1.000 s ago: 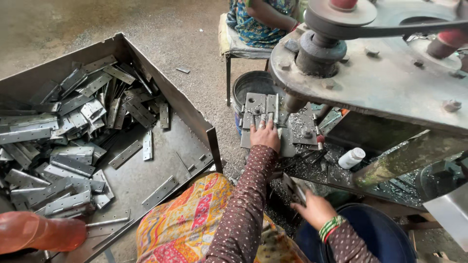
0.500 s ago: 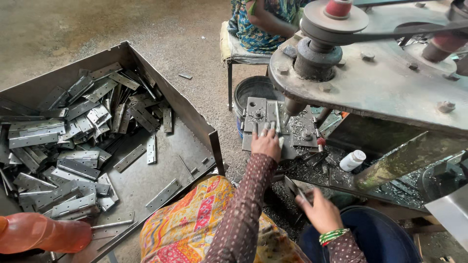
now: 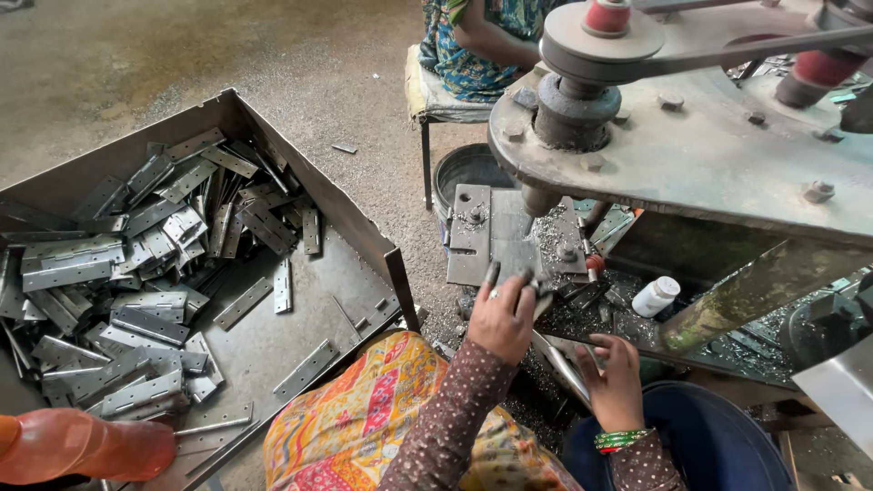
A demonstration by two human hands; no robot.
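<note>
My left hand (image 3: 502,314) presses a grey metal hinge piece (image 3: 509,264) flat on the drill press table (image 3: 473,238), right under the drill spindle (image 3: 538,198). Its fingers are spread over the piece. My right hand (image 3: 614,377), with green and red bangles at the wrist, is lower and to the right. It grips a long metal hinge strip (image 3: 559,364) that slants toward my lap.
A big metal tray (image 3: 273,341) on the left holds several hinge plates (image 3: 118,273). The press head and belt pulley (image 3: 605,36) hang overhead at right. A white bottle (image 3: 655,295) stands among metal shavings. Another person sits on a stool (image 3: 436,100) behind; an orange bottle (image 3: 77,445) lies bottom left.
My left hand has stayed on the piece at the press table. My right hand rose a little and turned, with the strip held closer to the left hand.
</note>
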